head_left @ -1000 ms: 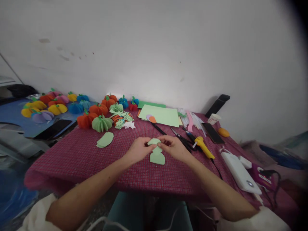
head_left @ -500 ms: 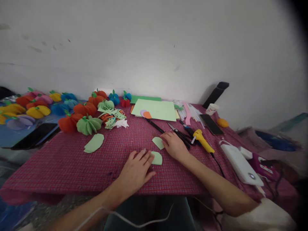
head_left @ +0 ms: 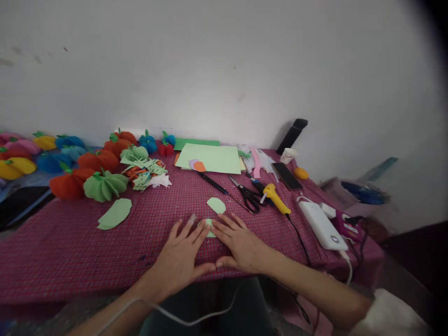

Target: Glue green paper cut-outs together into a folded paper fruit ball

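Both hands lie flat on the red checked tablecloth (head_left: 168,261), pressing a pale green paper piece (head_left: 210,228) from either side. My left hand (head_left: 182,254) has its fingers spread, the fingertips on the paper's left part. From the right, my right hand (head_left: 241,242) covers the other edge with its fingers stretched out; the thumbs nearly meet below. Just beyond the fingers lies a second pale green piece (head_left: 216,205) with a rounded edge. Further left rest overlapping rounded green pieces (head_left: 115,214).
Paper pumpkins (head_left: 105,185) and scraps (head_left: 149,173) stand at the left. Behind are green paper sheets (head_left: 213,157), a pen (head_left: 212,183), black-handled scissors (head_left: 249,196) and a yellow glue gun (head_left: 276,198). A phone (head_left: 287,176) and white power bank (head_left: 320,226) lie right.
My right hand has left the farther green piece and come down beside my left hand onto the nearer one. The view has turned slightly to the right.
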The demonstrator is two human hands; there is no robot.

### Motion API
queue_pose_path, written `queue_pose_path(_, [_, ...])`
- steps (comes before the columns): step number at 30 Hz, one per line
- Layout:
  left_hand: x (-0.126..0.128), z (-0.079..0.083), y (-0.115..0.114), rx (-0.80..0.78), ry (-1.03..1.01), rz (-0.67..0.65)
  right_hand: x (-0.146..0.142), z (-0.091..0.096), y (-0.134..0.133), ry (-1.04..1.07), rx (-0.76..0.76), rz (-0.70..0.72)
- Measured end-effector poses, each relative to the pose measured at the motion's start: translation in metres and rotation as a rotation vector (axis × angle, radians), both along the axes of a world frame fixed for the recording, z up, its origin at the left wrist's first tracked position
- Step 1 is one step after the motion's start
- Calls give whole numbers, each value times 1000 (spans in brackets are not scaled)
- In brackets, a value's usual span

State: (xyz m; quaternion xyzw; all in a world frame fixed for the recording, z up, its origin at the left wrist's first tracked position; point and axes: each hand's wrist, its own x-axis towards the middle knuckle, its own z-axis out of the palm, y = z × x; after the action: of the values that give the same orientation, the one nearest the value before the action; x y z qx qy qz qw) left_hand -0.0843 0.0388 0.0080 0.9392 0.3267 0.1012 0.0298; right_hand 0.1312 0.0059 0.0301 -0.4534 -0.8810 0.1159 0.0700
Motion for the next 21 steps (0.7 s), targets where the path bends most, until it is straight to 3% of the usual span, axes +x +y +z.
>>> queue_pose_path(4, [1, 2, 1, 14, 14, -5, 0, 8, -2, 29, 48, 5])
queue_pose_path(7, [2, 6, -2, 28, 29, 3, 19, 16, -6, 139, 200, -53])
queue_pose_path(10, [6, 12, -9, 60, 24, 1, 62, 21, -2, 233, 484, -361])
queue_pose_path(12, [11, 15, -15, 74, 11, 1, 95, 20, 5, 111, 580, -557])
queue_pose_path(16, [19, 13, -21, 53, 8, 44, 141, 7, 19, -186, 477, -820])
queue_pose_path(21, [19, 10, -25, 44, 11, 78, 151, -7, 30, -302, 255, -853])
